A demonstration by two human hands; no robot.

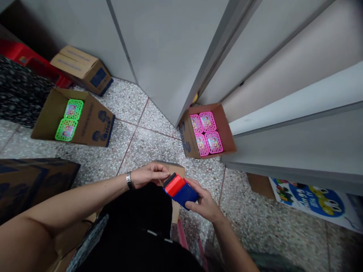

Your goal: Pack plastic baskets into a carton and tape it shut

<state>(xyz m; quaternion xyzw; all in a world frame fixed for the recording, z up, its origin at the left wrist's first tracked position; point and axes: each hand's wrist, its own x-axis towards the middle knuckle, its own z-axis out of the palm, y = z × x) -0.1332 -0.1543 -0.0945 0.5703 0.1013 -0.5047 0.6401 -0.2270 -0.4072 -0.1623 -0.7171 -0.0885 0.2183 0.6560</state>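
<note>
While both hands are closed on a red-and-blue object, pink baskets are held in one carton, green baskets in another carton.

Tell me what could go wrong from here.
The right hand grips the red-and-blue object by its blue end; a slip could drop it. The left hand is close to the object's black edge, which might scratch it. The pink containers sit in an open carton; a kick might jostle them.

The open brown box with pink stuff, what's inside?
Four square pink lattice plastic containers with picture labels; the brown cardboard box partly covers the left two. Anything underneath them is hidden.
</note>
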